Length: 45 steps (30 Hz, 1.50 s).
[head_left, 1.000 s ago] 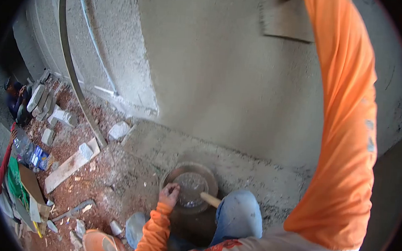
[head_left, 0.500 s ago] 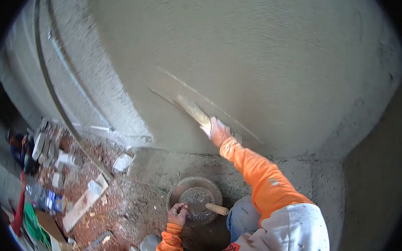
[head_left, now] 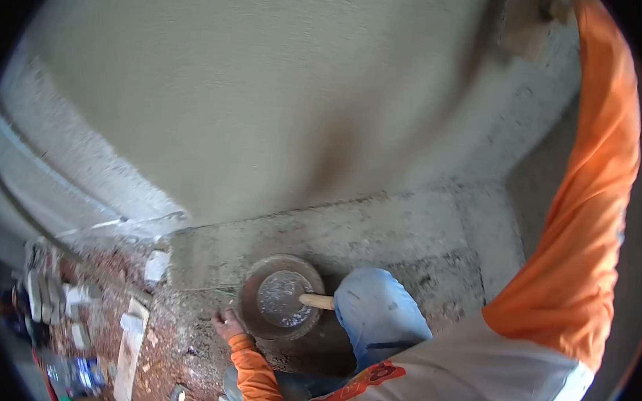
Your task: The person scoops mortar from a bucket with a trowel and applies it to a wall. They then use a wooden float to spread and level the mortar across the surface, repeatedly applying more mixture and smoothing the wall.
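Observation:
My right arm stretches up to the top right, where a wooden plastering float (head_left: 526,25) lies against the wet grey plastered wall (head_left: 269,87). My right hand (head_left: 561,5) is at its handle, mostly cut off by the dark edge of the view. My left hand (head_left: 229,326) hangs low, just left of a round mortar pan (head_left: 247,299), fingers a little apart with nothing seen in them. Inside the pan is watery grey liquid (head_left: 283,298). A wooden handle (head_left: 317,301) sticks out over the pan's right rim, beside my knee; its tool end is hidden.
Rubble and a wooden board (head_left: 130,354) lie on the reddish ground at left. Beyond are concrete blocks (head_left: 43,297), a plastic bottle pack (head_left: 79,375) and a dim, blurred person (head_left: 11,310). A white block (head_left: 157,265) sits by the wall's foot.
My right hand has swept the float from the wall's middle up to the top right. My left hand has left the pan's rim for its left side, fingers loosened. The view has turned.

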Motion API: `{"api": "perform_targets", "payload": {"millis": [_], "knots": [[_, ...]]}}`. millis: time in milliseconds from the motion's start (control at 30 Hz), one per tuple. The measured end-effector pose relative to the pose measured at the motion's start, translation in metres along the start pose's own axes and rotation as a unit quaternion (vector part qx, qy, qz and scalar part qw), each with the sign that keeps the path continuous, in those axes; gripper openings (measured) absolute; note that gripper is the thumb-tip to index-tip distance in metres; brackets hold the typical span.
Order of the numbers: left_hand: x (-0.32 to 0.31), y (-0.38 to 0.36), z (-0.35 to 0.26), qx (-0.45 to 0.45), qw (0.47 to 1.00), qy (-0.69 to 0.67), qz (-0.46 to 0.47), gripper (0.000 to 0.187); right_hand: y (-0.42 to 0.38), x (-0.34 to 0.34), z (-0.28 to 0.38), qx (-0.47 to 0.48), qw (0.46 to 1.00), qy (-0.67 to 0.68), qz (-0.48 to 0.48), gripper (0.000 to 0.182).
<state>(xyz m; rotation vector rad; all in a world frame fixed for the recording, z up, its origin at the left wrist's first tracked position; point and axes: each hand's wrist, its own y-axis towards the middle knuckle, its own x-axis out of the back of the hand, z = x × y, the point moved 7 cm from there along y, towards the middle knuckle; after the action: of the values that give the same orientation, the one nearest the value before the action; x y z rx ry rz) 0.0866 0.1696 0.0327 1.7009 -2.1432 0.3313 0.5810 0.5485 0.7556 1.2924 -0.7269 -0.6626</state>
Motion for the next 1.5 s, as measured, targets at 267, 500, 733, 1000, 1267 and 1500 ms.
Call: {"api": "perform_targets", "payload": {"millis": [267,500,733,1000,1267,1500], "knots": [[-0.049,-0.010,0.068,0.316,0.937,-0.022,0.150,0.058,-0.443,0.161,-0.116,-0.225,0.948,-0.175,0.138,0.041],[-0.041,-0.025,0.086,0.349,0.879,0.025,0.324,0.054,-0.713,0.335,-0.101,-0.577,0.591,-0.378,0.418,0.065],[-0.055,-0.032,0.069,0.272,0.852,0.078,0.440,0.040,-0.831,0.497,-0.077,-0.641,0.417,-0.440,0.471,0.068],[-0.071,-0.050,0.007,0.064,0.908,0.224,0.349,0.037,-0.706,0.203,-0.099,-0.350,0.665,-0.089,0.654,0.050],[-0.106,-0.100,-0.078,0.092,0.935,0.135,0.316,0.024,-0.683,-0.013,0.055,-0.272,0.421,0.100,0.860,0.065],[-0.201,-0.174,-0.167,-0.002,0.844,0.207,0.494,0.016,-0.688,0.039,0.006,-0.337,0.420,0.180,0.823,0.050]]}}
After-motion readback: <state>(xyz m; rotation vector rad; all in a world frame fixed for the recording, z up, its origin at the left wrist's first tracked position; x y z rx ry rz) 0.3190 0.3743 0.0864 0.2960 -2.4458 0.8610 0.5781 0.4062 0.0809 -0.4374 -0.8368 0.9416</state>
